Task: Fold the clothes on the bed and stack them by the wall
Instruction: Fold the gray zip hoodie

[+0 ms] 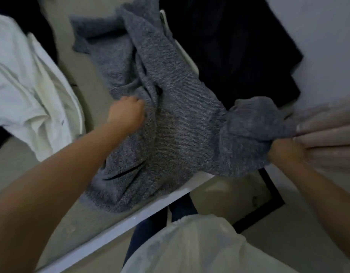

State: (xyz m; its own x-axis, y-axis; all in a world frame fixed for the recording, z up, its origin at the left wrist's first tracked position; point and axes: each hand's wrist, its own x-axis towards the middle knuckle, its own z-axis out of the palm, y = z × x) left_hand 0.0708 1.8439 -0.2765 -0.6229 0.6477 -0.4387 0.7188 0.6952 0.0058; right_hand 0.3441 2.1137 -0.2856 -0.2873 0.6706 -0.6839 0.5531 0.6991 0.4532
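Note:
A grey knit sweater [170, 107] lies rumpled across the bed [87, 209], one sleeve stretched toward the far end. My left hand [126, 113] is closed on the sweater's fabric near its middle. My right hand [286, 152] grips a bunched end of the same sweater, held just past the bed's right edge. A white garment [30, 91] lies crumpled on the bed to the left. The frame is motion-blurred.
A white bed frame edge [150, 211] runs diagonally below the sweater. Dark clothing [229, 46] lies beyond the sweater, next to a pale wall [327, 36]. A pinkish curtain [327, 131] hangs at the right. My white top [189, 247] fills the bottom.

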